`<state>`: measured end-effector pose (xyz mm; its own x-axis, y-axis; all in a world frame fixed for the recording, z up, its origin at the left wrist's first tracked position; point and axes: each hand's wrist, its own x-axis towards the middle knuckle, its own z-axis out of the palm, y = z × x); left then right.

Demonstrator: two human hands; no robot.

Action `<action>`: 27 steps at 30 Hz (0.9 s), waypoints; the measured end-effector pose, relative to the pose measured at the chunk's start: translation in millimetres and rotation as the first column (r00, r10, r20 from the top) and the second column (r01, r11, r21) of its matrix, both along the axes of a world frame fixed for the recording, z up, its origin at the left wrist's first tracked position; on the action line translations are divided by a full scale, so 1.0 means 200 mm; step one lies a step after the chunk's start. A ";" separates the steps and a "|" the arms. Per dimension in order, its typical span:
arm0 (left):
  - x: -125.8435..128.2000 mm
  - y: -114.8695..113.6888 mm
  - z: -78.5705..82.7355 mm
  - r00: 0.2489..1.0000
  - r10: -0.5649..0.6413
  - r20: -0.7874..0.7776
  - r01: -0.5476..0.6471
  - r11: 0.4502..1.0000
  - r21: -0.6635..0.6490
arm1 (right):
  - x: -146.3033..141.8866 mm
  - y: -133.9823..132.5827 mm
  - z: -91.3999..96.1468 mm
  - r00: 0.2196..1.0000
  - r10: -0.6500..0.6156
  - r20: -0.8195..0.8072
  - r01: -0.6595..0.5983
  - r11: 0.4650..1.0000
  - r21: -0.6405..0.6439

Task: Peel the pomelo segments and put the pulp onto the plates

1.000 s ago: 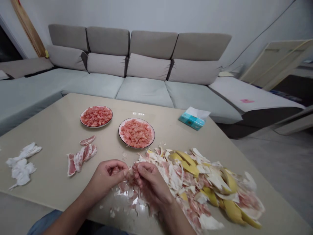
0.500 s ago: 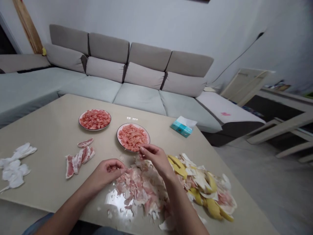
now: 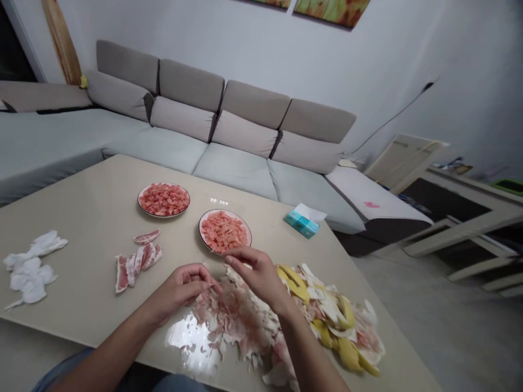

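Note:
My left hand [image 3: 186, 288] is closed in a pinch on a small pink piece of pomelo [image 3: 216, 285], low over the near part of the table. My right hand [image 3: 257, 272] hovers just in front of the nearer plate [image 3: 201, 235], thumb and forefinger close together; whatever they may hold is too small to make out. Loose pink pomelo flesh fills that plate. Below both hands spreads a heap of torn pomelo membranes [image 3: 241, 321]. To the left lie several unpeeled-skin pomelo segments [image 3: 139, 263], pink with whitish skin.
A farther plate [image 3: 163, 216] holds more pomelo flesh [image 3: 164, 198]. Crumpled white tissues [image 3: 32, 272] lie at left, a blue tissue pack [image 3: 304, 222] at back right. Yellow pomelo rind [image 3: 347, 348] is piled at right. A grey sofa [image 3: 229, 163] stands behind the table [image 3: 81, 218].
My head view has tilted slightly, bringing wall pictures into sight. My right hand has shifted a little left, and the pink piece in my left hand shows more clearly.

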<state>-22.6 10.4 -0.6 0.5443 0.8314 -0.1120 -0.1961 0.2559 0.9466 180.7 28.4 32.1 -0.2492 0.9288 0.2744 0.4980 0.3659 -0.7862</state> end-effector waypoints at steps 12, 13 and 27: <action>0.04 0.02 -0.06 0.962 0.151 -0.226 -0.130 0.986 0.106 | 0.07 -0.16 -0.04 0.978 0.048 0.201 -0.059 0.997 0.049; 0.04 0.03 -0.07 0.964 0.178 -0.198 -0.169 0.984 0.062 | 0.09 -0.16 -0.05 0.973 0.049 0.225 -0.060 0.997 0.042; 0.06 -0.01 -0.07 0.974 0.172 0.151 -0.151 0.978 -0.142 | -0.02 -0.10 -0.17 0.999 -0.028 -0.025 0.028 0.999 0.018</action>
